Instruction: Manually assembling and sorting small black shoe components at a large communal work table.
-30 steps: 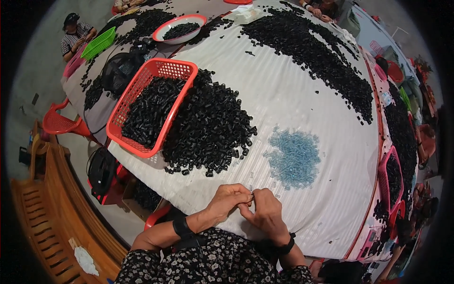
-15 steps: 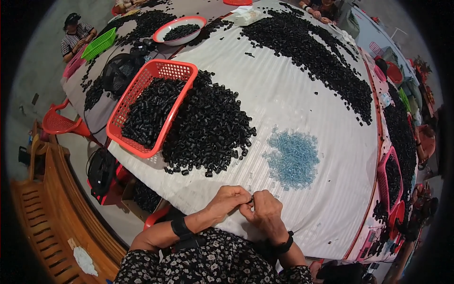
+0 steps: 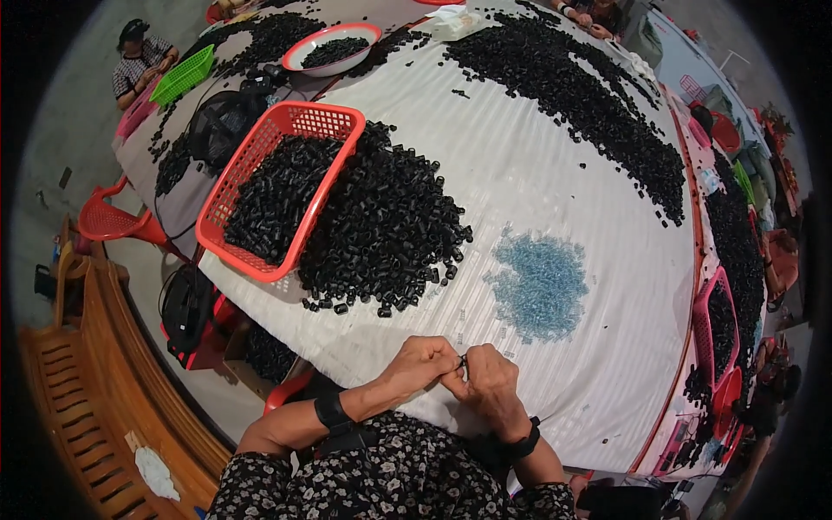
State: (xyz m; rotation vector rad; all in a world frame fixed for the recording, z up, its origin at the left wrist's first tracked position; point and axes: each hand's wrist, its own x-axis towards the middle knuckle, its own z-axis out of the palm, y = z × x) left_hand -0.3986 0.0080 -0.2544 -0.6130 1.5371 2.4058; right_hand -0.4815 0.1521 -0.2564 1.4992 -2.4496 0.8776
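My left hand (image 3: 419,364) and my right hand (image 3: 491,381) meet at the near edge of the white-covered table. Fingertips of both are closed around a small black piece (image 3: 462,360), mostly hidden by the fingers. Just beyond them lies a heap of tiny clear bluish pieces (image 3: 539,286). To the left of that spreads a pile of short black cylindrical pieces (image 3: 381,230). Against this pile leans a red plastic basket (image 3: 208,232), which holds more of the black pieces.
A long band of black pieces (image 3: 572,104) covers the far right of the table. At the back stands a red-rimmed white basin (image 3: 373,39). A pink basket (image 3: 700,334) is on the right-hand table, a wooden bench (image 3: 95,364) at left. Other people sit around.
Both hands stay together at the table edge, with only a slight shift of the fingers around the black piece. The whole view has moved a little.
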